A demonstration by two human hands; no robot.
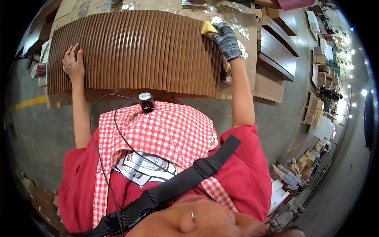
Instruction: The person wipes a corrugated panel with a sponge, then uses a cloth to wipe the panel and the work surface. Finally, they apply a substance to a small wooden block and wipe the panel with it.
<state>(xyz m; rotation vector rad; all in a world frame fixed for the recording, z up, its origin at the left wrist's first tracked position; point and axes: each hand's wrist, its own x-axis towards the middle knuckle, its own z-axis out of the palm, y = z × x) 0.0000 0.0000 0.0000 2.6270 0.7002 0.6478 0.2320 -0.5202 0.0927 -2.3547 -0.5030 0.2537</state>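
A wide brown panel with ridged, fluted slats (150,51) lies across the workbench in front of me. My left hand (74,63), bare, rests on the panel's left part with its fingers spread. At the panel's far right corner, my right hand (227,41) wears a grey knitted glove. It is closed on a yellow sponge (209,29), which touches the slat ends there. The fingertips under the glove are partly hidden.
The worktable (246,23) shows white smears past the panel's right end. A tin can (38,70) stands at the left edge. Dark boards (278,51) are stacked at right. Another person's pink sleeve (296,4) reaches in at the top. A cable (94,114) hangs over my apron.
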